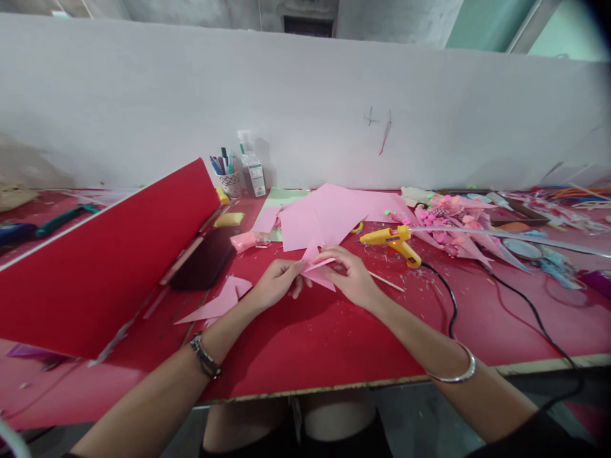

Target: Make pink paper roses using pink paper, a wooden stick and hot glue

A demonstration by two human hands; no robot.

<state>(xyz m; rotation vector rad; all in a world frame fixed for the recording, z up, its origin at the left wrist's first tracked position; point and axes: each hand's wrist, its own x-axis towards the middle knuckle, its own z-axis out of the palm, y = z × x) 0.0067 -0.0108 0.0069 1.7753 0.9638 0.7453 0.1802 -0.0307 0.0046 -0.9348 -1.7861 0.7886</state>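
Between my two hands is a folded piece of pink paper with pointed flaps, held just above the red tabletop. My left hand pinches its left side, thumb on top. My right hand grips a flap on the right with thumb and fingers. Behind the hands lie larger pink sheets. Left of my left hand sits another folded pink paper shape. A thin wooden stick lies just right of my right hand. Farther right rests a yellow glue gun with a long clear glue stick in it.
A red board leans at the left, beside a dark phone-like slab. At the back stand a pen cup and a bottle. Pink decorated paper bundles pile up at right. The glue gun's black cord trails to the table's front edge.
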